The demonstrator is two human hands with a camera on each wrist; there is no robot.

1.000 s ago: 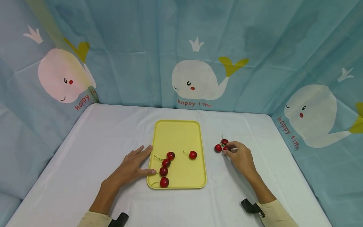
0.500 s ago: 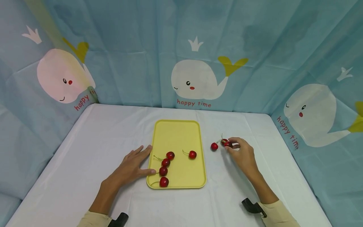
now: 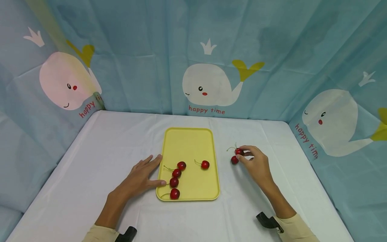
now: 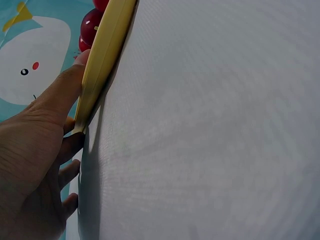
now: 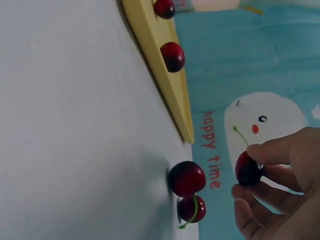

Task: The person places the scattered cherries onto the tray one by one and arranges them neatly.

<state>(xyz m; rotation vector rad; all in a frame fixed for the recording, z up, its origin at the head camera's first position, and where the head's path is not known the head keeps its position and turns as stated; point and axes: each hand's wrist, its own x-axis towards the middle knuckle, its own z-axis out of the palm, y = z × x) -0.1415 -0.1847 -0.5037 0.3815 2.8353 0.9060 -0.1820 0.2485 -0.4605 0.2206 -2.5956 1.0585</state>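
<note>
My right hand (image 3: 257, 164) pinches a dark red cherry (image 5: 249, 169) between thumb and fingers, its green stem pointing up and away. Close by, two loose cherries (image 5: 186, 178) lie touching on the white cloth in the right wrist view; the head view shows one cherry (image 3: 234, 160) just below the fingertips, the other largely hidden. My left hand (image 3: 136, 178) lies spread at the left side of a yellow tray (image 3: 188, 143), thumb over the rim and fingers along the outside. Several stemmed cherries (image 3: 174, 182) line the tray's left side, and a single cherry (image 3: 205, 164) sits right of them.
A white cloth (image 3: 121, 134) covers the table under the tray. Blue curtains (image 3: 145, 74) with printed whales rise behind the table and along both sides. Each sleeve carries a black wrist mount (image 3: 267, 220).
My right hand has picked a cherry from the cluster right of the tray and shifted slightly left. A loose cherry has rolled toward the near side. The left hand stays in place.
</note>
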